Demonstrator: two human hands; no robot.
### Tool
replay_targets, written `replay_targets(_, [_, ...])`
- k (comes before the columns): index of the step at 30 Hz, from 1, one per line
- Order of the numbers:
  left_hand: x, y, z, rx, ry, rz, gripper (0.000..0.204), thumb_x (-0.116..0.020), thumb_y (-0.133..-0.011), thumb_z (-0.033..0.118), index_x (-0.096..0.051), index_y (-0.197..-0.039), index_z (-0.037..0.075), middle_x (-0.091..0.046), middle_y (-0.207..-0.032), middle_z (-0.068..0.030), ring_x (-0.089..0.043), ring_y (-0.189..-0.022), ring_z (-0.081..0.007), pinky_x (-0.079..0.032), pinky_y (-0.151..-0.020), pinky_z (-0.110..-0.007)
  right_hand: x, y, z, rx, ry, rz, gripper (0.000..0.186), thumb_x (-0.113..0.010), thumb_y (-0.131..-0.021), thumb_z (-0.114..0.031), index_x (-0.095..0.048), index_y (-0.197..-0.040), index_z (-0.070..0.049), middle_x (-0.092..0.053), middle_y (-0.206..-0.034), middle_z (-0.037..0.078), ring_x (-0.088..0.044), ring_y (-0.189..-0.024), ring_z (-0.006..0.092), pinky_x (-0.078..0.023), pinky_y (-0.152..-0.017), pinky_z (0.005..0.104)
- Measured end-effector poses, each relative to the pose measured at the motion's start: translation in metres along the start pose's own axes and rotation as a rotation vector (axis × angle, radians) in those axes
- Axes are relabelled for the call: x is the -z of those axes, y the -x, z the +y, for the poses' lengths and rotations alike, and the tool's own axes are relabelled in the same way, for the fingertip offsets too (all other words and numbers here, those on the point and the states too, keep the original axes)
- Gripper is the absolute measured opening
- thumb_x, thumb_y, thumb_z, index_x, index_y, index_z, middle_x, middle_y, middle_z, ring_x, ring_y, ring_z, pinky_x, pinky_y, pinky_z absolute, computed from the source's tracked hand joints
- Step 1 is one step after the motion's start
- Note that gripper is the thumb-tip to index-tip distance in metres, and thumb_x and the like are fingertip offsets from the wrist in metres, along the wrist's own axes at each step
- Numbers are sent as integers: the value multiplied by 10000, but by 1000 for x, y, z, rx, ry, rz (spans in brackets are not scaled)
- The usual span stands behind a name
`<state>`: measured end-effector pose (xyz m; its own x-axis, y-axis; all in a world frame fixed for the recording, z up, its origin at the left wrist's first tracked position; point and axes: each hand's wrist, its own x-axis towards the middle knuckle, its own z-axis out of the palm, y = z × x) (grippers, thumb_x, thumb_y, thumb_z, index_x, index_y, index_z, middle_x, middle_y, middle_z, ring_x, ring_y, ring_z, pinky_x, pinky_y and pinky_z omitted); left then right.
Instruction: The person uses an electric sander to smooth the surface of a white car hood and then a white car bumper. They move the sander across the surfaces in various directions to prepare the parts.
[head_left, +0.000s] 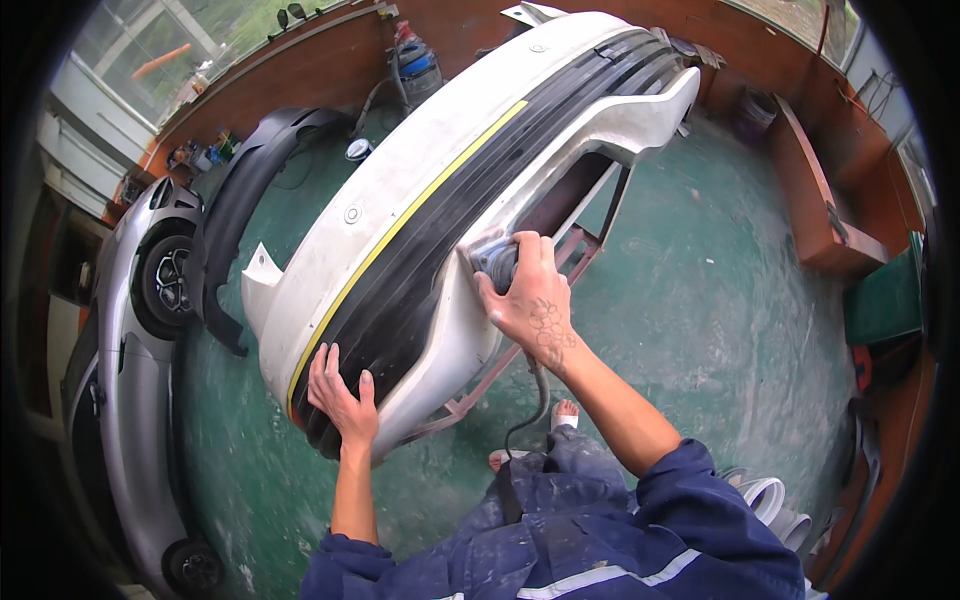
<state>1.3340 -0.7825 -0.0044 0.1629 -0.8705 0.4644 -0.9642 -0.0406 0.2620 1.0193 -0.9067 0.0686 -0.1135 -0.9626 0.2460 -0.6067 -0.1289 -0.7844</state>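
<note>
A white car bumper [400, 165] runs diagonally in front of me, raised on a reddish metal stand [470, 395]. Along it lies a black ribbed section [385, 290], edged by a yellow strip [430, 182]. My right hand [535, 305] grips a dark, rounded power sander [493, 262], whose base touches the white lower edge of the bumper. From below that hand a grey hose [543, 392] hangs toward my legs. My left hand [345, 400] rests on the black section at the near end, fingers stretched out and thumb apart, holding nothing.
On the left stands a grey car [140, 400], with a dark bumper [225, 200] on the floor beside it. A machine with a hose [415, 70] is at the back. White buckets [765, 498] lie at lower right, near a green box [885, 295] and a wooden ledge [815, 190].
</note>
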Motion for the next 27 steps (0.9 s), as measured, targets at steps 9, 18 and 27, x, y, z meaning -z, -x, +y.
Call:
replay_targets(9, [4, 0, -2, 21, 22, -13, 672, -588, -1029, 456, -491, -1571, 72, -474, -1612, -166, -393, -1496, -367, -209, -1222, -537, 24, -69, 23, 82, 187, 185, 557, -838, -850, -242, -496, -1233, -27, -539, -1114, 217, -707, -782, 476, -607, -674, 544])
replay_targets(18, [2, 3, -3, 28, 21, -15, 665, -590, -1030, 460, -499, -1564, 75, -482, -1608, -156, -396, -1497, -362, -204, -1225, -534, 39, -68, 11, 199, 245, -27, 566, -832, -845, -199, -521, -1292, -45, -553, -1108, 225, -730, -818, 460, -623, -676, 527])
replay_targets(27, [0, 2, -8, 20, 4, -20, 661, -562, -1045, 468, -489, -1563, 63, -470, -1613, -162, -384, -1498, -369, -210, -1224, -538, 12, -26, 58, 53, -226, 11, 581, -872, -811, -181, -550, -1268, -26, -609, -1168, 222, -680, -1028, 434, -563, -893, 474])
